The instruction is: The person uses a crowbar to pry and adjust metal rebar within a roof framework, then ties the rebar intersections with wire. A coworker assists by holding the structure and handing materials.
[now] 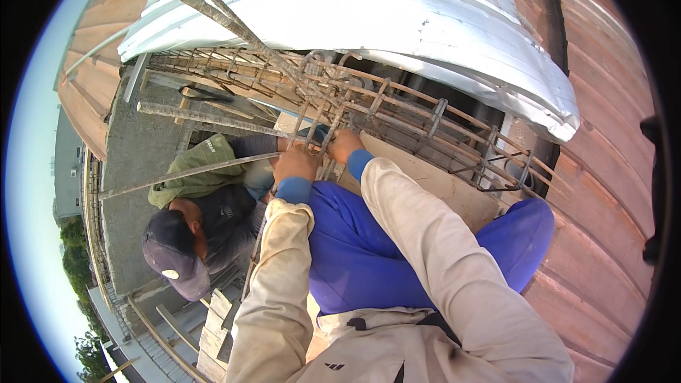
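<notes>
My left hand (296,164) is closed at the joint of a rusty rebar cage (397,117), its fingers wrapped round a rebar. Just right of it and slightly higher, my right hand (345,145) is curled against an upright rebar (336,122) of the cage. Its fingertips are partly hidden. A thin straight rebar (188,174) runs in from the left to my left hand. Above it a thicker ribbed rebar (206,119) reaches the same joint. Something dark blue (317,132) shows between the bars near my hands; I cannot make out what it is.
Close on the left a person in a dark cap (170,252) bends below the bars, arms reaching toward the joint. Ribbed bars (223,18) jut up at the upper left. White sheet metal (355,18) lies beyond the cage; reddish corrugated roofing (596,191) slopes at the right.
</notes>
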Demonstrator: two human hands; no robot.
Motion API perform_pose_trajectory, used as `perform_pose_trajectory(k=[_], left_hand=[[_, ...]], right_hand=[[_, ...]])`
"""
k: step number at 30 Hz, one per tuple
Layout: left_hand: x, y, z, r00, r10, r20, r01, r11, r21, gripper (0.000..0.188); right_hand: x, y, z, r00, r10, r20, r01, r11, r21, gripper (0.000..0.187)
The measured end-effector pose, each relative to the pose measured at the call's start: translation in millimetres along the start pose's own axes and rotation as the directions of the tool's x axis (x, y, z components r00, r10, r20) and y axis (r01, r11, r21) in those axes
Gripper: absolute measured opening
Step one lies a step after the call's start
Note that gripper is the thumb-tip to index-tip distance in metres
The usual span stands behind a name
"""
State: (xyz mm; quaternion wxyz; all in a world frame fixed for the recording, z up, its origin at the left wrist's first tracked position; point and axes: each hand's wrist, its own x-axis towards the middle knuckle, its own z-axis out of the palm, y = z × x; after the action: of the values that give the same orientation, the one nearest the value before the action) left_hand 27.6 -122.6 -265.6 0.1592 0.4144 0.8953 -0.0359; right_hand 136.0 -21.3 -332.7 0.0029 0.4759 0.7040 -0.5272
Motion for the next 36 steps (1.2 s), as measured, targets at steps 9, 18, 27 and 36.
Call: perform_pose_trajectory(k=[9,18,27,36], left_hand=[[2,-17,13,0.960,0.273,-0.066,-0.281,0.934,-0.221,0.025],[39,0,63,0.999,0.018,-0.044,-0.038,0.865,-0.501,0.031],[132,40,121,0.999,0.053,-0.001,-0.050,0.936,-0.348,0.031],[120,28,90,0.991,0.115,-0.065,-0.131,0.897,-0.423,0.029]], right_hand=[[-40,-1,-2,0.966,-0.239,-0.103,0.225,0.965,-0.133,0.031],[-7,8,-7,0.953,-0.302,-0.006,0.280,0.891,-0.358,0.043],[12,15,-18,0.981,-0.179,0.070,0.188,0.966,-0.176,0.050],[9,14,-18,0.913,-0.407,-0.010,0.354,0.806,-0.474,0.041]])
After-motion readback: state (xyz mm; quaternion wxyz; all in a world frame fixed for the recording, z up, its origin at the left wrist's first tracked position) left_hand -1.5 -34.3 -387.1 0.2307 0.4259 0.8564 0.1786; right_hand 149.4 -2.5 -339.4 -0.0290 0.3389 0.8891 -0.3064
